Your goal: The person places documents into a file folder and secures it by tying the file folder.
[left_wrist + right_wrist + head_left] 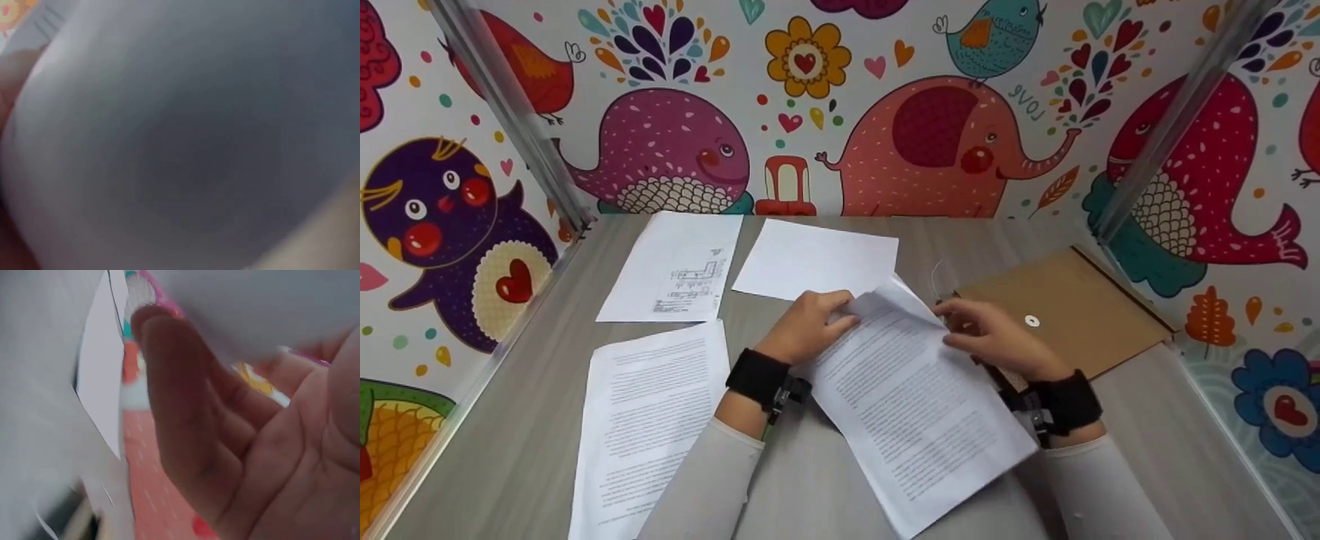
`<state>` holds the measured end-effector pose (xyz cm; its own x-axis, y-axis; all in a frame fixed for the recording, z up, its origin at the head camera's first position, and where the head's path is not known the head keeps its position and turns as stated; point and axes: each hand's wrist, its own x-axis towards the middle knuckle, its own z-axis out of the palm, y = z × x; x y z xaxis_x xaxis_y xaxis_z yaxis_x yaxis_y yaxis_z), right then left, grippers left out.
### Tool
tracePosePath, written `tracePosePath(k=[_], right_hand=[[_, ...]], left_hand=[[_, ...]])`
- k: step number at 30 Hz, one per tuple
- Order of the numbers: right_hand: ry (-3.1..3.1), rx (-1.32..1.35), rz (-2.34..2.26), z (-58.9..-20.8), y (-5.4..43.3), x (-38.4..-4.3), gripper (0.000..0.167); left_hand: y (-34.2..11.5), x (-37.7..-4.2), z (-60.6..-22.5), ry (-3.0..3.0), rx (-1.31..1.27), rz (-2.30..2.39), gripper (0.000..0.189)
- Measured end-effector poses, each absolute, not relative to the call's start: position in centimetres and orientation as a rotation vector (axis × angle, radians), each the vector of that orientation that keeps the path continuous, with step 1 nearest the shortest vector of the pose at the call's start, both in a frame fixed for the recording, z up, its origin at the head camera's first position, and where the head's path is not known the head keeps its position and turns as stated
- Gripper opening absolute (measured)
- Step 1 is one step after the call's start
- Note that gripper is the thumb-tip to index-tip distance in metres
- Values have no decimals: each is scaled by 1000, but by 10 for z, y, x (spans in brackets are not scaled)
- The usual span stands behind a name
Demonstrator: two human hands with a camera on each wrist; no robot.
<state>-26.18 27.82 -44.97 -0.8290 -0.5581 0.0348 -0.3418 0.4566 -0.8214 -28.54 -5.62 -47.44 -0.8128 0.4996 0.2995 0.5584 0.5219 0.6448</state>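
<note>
A printed sheet of paper (915, 405), tilted and raised at its far end, lies between both hands. My left hand (808, 328) pinches its upper left edge, thumb on the printed side. At the upper right edge, where a corner curls up, my right hand (997, 341) has its fingers and thumb loosely bent beside the paper. In the right wrist view those fingers (180, 399) are spread near the pale sheet (270, 309), and no firm grip shows. Blurred white paper (169, 140) fills most of the left wrist view. Whether several sheets are stacked cannot be told.
Left on the table lie another printed page (652, 420) and a sheet with a line drawing (690, 255). A blank-looking sheet (817, 259) is at the back. A brown document folder (1080, 315) with a white button lies at right. Patterned panels (802, 135) enclose the table.
</note>
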Motion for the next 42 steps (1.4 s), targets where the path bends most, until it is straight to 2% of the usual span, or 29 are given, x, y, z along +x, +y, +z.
tracePosePath(k=[5,10,18,21,27,33,42], right_hand=[[2692,-469,-1262,-444,324,-268,41],[2878,-185,-917,-456,355,-273,53],[2856,1,-610,-481,348,-280,87],[2868,37,-570,-484,344,-280,93],[2886,24,-552,-490,344,-281,82],[2899,-46,-563,-491,347,-284,74],[2858,-28,-680,-484,337,-282,80]], left_hand=[[-65,-287,-465,-2695,-762,-1266,11],[-75,-287,-455,-2661,-672,-1325,12],[-89,-281,-439,-2602,-554,-1529,15],[-91,-280,-435,-2581,-504,-1570,17],[-87,-281,-433,-2575,-308,-1681,15],[-83,-282,-432,-2568,-103,-1809,22],[-80,-282,-431,-2344,-56,-2115,24]])
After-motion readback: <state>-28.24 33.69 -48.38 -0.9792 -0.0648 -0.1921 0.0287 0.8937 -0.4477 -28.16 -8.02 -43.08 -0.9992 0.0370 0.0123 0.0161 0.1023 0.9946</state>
